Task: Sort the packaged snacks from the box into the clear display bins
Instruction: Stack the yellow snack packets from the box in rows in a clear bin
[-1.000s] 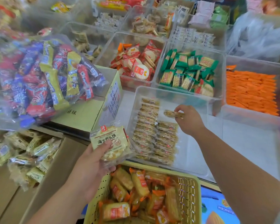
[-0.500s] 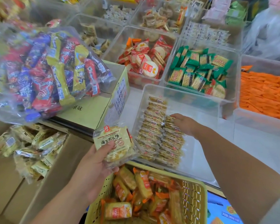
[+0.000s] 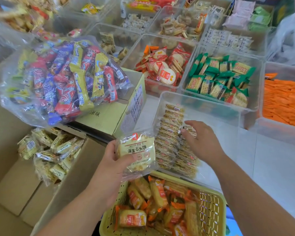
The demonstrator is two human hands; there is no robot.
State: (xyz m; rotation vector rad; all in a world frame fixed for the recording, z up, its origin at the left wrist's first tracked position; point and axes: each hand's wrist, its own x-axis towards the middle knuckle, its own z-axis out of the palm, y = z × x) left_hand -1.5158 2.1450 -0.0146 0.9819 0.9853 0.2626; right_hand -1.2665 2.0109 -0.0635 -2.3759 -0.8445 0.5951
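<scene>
Lowered since a second ago, the right hand lies flat-fingered on rows of small biscuit packets in the clear plastic bin, and should square them before taking the clear-wrapped pale biscuit pack gripped by the left hand.

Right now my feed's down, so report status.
Left grip holds packet. Right grip open, touching rows in bin. Nothing blocks bin.

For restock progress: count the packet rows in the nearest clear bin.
2: longer row of tan packets along the clear plastic bin's left wall; shorter row beside it, under the right hand. Others possibly hidden.
</scene>
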